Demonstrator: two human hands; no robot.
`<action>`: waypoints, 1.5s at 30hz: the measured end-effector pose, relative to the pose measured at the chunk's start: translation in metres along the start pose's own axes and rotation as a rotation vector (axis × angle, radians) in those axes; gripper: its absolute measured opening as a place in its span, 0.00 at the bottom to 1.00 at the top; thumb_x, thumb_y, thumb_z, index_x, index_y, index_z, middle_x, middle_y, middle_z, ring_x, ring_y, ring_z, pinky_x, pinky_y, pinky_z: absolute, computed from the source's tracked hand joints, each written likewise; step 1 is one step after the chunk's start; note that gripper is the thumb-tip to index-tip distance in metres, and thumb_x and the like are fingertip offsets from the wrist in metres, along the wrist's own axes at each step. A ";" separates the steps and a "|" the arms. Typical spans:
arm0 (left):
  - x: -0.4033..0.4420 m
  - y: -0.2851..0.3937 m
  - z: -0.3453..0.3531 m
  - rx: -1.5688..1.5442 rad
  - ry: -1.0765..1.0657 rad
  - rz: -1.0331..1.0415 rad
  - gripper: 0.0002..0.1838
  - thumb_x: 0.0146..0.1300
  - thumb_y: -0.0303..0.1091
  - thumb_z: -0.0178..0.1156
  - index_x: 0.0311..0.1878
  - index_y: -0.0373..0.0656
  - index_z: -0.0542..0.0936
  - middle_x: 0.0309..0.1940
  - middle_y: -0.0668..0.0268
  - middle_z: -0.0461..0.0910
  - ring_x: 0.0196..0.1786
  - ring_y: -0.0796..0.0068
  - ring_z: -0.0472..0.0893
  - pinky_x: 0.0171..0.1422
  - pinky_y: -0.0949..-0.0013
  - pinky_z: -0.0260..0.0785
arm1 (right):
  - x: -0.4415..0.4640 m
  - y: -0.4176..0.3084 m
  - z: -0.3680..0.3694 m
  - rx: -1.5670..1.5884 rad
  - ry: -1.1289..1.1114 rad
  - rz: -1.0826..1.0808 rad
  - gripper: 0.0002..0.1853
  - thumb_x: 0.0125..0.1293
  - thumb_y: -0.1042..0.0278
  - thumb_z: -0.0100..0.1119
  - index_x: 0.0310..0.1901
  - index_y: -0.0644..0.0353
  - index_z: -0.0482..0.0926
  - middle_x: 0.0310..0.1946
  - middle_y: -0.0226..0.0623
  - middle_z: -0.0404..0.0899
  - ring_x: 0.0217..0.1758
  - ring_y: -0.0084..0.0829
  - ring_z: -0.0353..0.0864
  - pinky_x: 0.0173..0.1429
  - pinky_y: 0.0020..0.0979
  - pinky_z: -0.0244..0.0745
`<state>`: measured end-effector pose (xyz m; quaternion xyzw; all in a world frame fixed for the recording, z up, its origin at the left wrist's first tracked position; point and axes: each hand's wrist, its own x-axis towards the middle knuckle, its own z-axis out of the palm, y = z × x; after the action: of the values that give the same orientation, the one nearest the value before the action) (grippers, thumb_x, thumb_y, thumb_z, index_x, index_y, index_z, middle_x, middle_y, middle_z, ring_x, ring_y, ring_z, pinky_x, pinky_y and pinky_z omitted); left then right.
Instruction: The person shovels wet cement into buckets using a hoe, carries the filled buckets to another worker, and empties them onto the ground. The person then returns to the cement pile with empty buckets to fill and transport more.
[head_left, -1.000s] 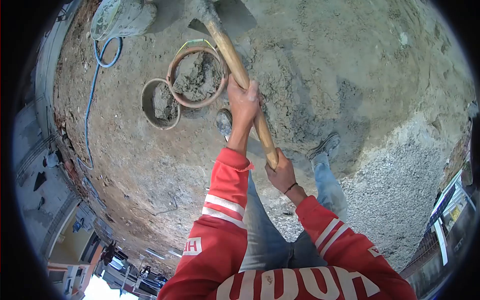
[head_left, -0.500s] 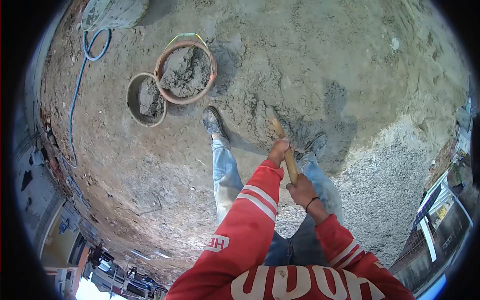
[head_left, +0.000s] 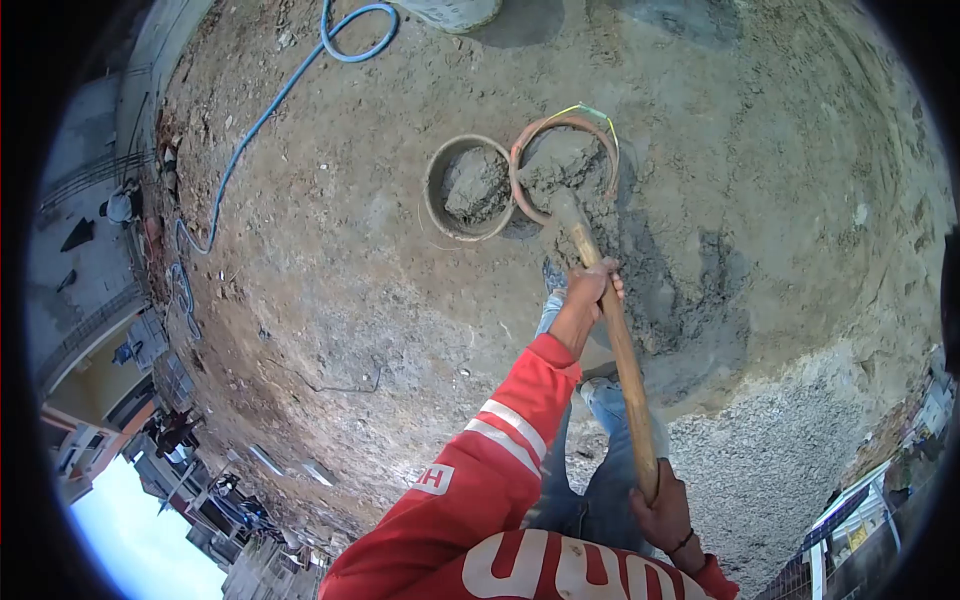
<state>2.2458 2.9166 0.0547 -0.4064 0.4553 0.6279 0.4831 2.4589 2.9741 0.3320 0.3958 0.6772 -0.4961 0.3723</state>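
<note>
My left hand [head_left: 594,284] is wrapped round the wooden handle of a shovel [head_left: 622,345], fairly low towards the blade. Near the top end of that handle, close to my body, my right hand [head_left: 665,512] grips it too. The shovel's metal socket reaches the near rim of a reddish bucket [head_left: 517,190] with a yellow-green handle. Its blade is covered by wet grey mortar and cannot be made out. More mortar [head_left: 562,160] fills that bucket. Touching it on the left stands a grey-brown bucket [head_left: 430,190], also with a lump of mortar inside.
Spread mortar [head_left: 650,300] lies right of the shovel. A gravel pile [head_left: 760,450] is at the lower right. On the left a blue hose [head_left: 255,130] runs over the dirt to a whitish container [head_left: 450,12] at the top. A bent wire [head_left: 350,388] lies on the ground.
The shovel has come up from the mortar on the ground to the reddish bucket. My right hand has slid back along the handle, farther from my left. The view has shifted left.
</note>
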 end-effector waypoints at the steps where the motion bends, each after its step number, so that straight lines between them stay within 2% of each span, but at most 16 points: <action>1: -0.019 0.009 -0.008 0.010 0.006 0.001 0.08 0.60 0.30 0.59 0.37 0.39 0.70 0.22 0.62 0.73 0.22 0.68 0.76 0.27 0.64 0.74 | 0.003 0.022 0.003 0.012 -0.057 -0.071 0.19 0.54 0.65 0.61 0.43 0.65 0.66 0.25 0.56 0.77 0.29 0.58 0.79 0.32 0.48 0.73; 3: -0.045 0.015 -0.027 0.001 0.126 0.365 0.07 0.61 0.30 0.58 0.36 0.40 0.70 0.21 0.64 0.73 0.19 0.71 0.75 0.23 0.66 0.73 | 0.040 0.081 0.026 -0.038 -0.100 -0.111 0.20 0.54 0.64 0.62 0.43 0.64 0.66 0.26 0.55 0.78 0.31 0.57 0.79 0.34 0.49 0.74; 6: -0.045 0.028 -0.059 0.013 0.199 0.573 0.07 0.58 0.28 0.58 0.35 0.38 0.70 0.21 0.62 0.74 0.21 0.70 0.76 0.26 0.66 0.72 | 0.139 0.138 0.078 -0.175 -0.069 -0.244 0.20 0.54 0.64 0.64 0.44 0.61 0.67 0.30 0.52 0.79 0.36 0.56 0.80 0.39 0.50 0.73; 8: -0.018 0.033 -0.091 0.038 0.213 0.620 0.06 0.58 0.26 0.56 0.35 0.36 0.70 0.21 0.61 0.74 0.23 0.68 0.77 0.29 0.65 0.72 | 0.220 0.150 0.112 -0.196 -0.017 -0.266 0.19 0.56 0.64 0.63 0.45 0.59 0.67 0.36 0.51 0.79 0.44 0.54 0.77 0.45 0.51 0.69; 11: -0.006 0.052 -0.106 0.061 0.240 0.692 0.05 0.57 0.24 0.54 0.34 0.35 0.70 0.22 0.58 0.75 0.27 0.66 0.78 0.33 0.64 0.72 | 0.302 0.151 0.158 -0.220 0.168 -0.334 0.20 0.52 0.70 0.66 0.46 0.59 0.69 0.38 0.50 0.79 0.46 0.54 0.77 0.48 0.51 0.69; 14: -0.029 0.058 -0.104 0.073 0.225 0.764 0.04 0.58 0.25 0.54 0.35 0.35 0.71 0.25 0.57 0.76 0.30 0.66 0.78 0.37 0.65 0.72 | 0.302 0.137 0.163 -0.119 0.239 -0.401 0.20 0.51 0.71 0.67 0.44 0.59 0.70 0.39 0.49 0.79 0.44 0.53 0.78 0.47 0.48 0.72; 16: -0.059 0.053 -0.083 0.123 0.063 0.806 0.04 0.58 0.24 0.54 0.36 0.35 0.71 0.26 0.58 0.77 0.29 0.67 0.78 0.40 0.64 0.72 | 0.276 0.138 0.150 -0.110 0.359 -0.529 0.15 0.52 0.72 0.66 0.39 0.61 0.71 0.34 0.50 0.79 0.40 0.54 0.79 0.42 0.44 0.73; 20: -0.116 0.015 -0.053 0.348 -0.150 0.819 0.07 0.63 0.28 0.56 0.41 0.36 0.74 0.33 0.62 0.79 0.38 0.70 0.80 0.47 0.67 0.73 | 0.194 0.184 0.120 0.060 0.528 -0.353 0.09 0.51 0.72 0.63 0.28 0.64 0.71 0.19 0.52 0.71 0.28 0.59 0.73 0.30 0.42 0.68; 22: -0.111 0.005 -0.070 0.793 -0.358 0.611 0.11 0.64 0.32 0.58 0.47 0.38 0.74 0.36 0.65 0.80 0.41 0.72 0.81 0.47 0.69 0.72 | 0.154 0.223 0.107 0.063 0.633 -0.244 0.09 0.52 0.72 0.62 0.27 0.63 0.70 0.18 0.49 0.71 0.22 0.52 0.72 0.29 0.38 0.67; 25: -0.057 0.001 -0.131 0.894 -0.277 0.499 0.15 0.64 0.35 0.59 0.51 0.39 0.74 0.37 0.67 0.80 0.41 0.75 0.80 0.46 0.70 0.72 | 0.113 0.270 0.087 -0.125 0.714 0.005 0.07 0.54 0.70 0.63 0.29 0.62 0.74 0.18 0.49 0.73 0.23 0.48 0.75 0.30 0.40 0.69; 30: 0.014 0.032 -0.229 0.332 0.192 0.206 0.21 0.63 0.39 0.59 0.57 0.43 0.71 0.49 0.62 0.78 0.48 0.67 0.80 0.52 0.65 0.72 | 0.148 0.277 0.048 -0.530 0.643 0.437 0.14 0.54 0.56 0.67 0.35 0.57 0.81 0.31 0.47 0.84 0.36 0.50 0.84 0.40 0.48 0.80; 32: 0.047 0.048 -0.260 0.188 0.234 0.142 0.22 0.64 0.42 0.58 0.58 0.44 0.70 0.53 0.60 0.76 0.51 0.64 0.79 0.56 0.62 0.71 | 0.187 0.257 0.037 -0.579 0.446 0.782 0.18 0.54 0.53 0.66 0.42 0.55 0.80 0.39 0.44 0.83 0.43 0.48 0.83 0.47 0.50 0.78; 35: 0.081 0.077 -0.282 -0.075 0.318 0.147 0.22 0.67 0.46 0.55 0.59 0.45 0.69 0.57 0.57 0.73 0.57 0.58 0.76 0.64 0.58 0.66 | 0.220 0.219 0.038 -0.782 0.337 0.815 0.24 0.54 0.53 0.66 0.51 0.54 0.75 0.48 0.42 0.79 0.51 0.46 0.80 0.57 0.53 0.72; 37: 0.090 0.104 -0.272 -0.233 0.318 0.310 0.21 0.69 0.50 0.51 0.55 0.45 0.71 0.56 0.57 0.74 0.59 0.53 0.75 0.67 0.55 0.63 | 0.256 0.190 0.040 -0.761 0.375 0.726 0.29 0.54 0.56 0.66 0.56 0.52 0.69 0.51 0.41 0.74 0.56 0.45 0.75 0.62 0.55 0.66; 41: 0.099 0.134 -0.250 -0.571 0.099 0.342 0.23 0.72 0.55 0.46 0.43 0.43 0.75 0.46 0.56 0.79 0.55 0.53 0.78 0.66 0.52 0.66 | 0.355 0.089 0.027 -0.580 0.481 -0.068 0.23 0.53 0.68 0.66 0.51 0.56 0.71 0.45 0.47 0.75 0.49 0.52 0.77 0.51 0.47 0.75; 45: 0.103 0.139 -0.224 -0.700 0.142 0.414 0.24 0.72 0.56 0.45 0.30 0.45 0.72 0.32 0.60 0.79 0.46 0.57 0.80 0.60 0.53 0.68 | 0.457 -0.065 -0.007 -0.544 0.507 -0.233 0.23 0.56 0.65 0.63 0.54 0.57 0.71 0.51 0.49 0.75 0.55 0.51 0.75 0.58 0.46 0.72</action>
<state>2.1052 2.7085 -0.0752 -0.4884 0.3185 0.7991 0.1467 2.2122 3.0450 -0.0522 0.3133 0.8949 -0.2240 0.2256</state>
